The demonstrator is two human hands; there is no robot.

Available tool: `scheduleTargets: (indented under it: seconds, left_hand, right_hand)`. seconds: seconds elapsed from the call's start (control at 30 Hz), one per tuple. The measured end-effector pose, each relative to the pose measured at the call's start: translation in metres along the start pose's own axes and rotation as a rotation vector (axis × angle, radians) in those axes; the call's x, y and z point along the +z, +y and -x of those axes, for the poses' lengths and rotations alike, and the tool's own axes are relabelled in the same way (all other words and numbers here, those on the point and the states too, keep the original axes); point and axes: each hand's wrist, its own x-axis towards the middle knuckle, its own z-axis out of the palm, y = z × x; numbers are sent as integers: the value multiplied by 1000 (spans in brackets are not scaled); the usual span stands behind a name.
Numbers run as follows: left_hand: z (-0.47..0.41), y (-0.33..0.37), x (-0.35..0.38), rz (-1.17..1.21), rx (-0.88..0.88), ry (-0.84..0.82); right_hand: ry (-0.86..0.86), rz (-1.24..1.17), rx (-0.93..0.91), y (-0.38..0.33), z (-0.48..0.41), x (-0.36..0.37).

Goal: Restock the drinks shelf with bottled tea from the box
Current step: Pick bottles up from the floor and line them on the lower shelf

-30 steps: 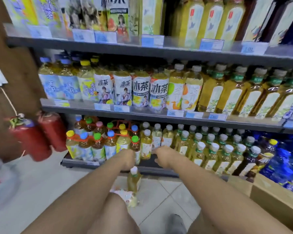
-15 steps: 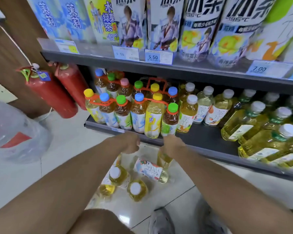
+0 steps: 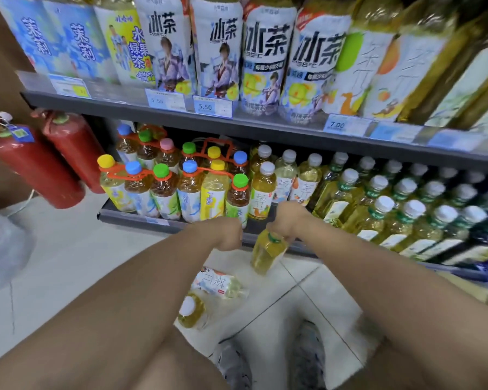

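Observation:
My right hand [image 3: 288, 220] grips the neck of a yellow tea bottle [image 3: 266, 253] that hangs just in front of the bottom shelf edge [image 3: 166, 223]. My left hand [image 3: 227, 233] is beside it, fingers curled downward; whether it holds anything I cannot tell. On the floor below lie two more tea bottles: one with a white label [image 3: 217, 282] on its side, one with a white cap [image 3: 192, 311] facing me. White-capped tea bottles [image 3: 262, 190] stand on the bottom shelf behind my hands.
Colour-capped bottle packs with orange carriers [image 3: 164, 187] fill the shelf's left end. Large iced-tea bottles [image 3: 217, 52] stand on the shelf above. Two red fire extinguishers [image 3: 54, 156] lean at the left, a clear plastic bag [image 3: 3, 243] lies on the floor. My shoes [image 3: 307, 356] are below.
The view has moved closer to the bottom shelf. My right hand has lifted a tea bottle off the floor toward the shelf edge; the left hand has stayed beside it.

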Motion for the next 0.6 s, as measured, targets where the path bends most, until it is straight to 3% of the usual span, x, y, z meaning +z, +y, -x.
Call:
scheduleTargets:
  seconds: [0.2,0.6]
  left_hand:
    - [-14,68,-16,-51,93,78]
    - [-77,131,-9,-246,112,41]
  right_hand:
    - [64,-488,246,60,29,-42]
    - [353,-475,481,160,8,-58]
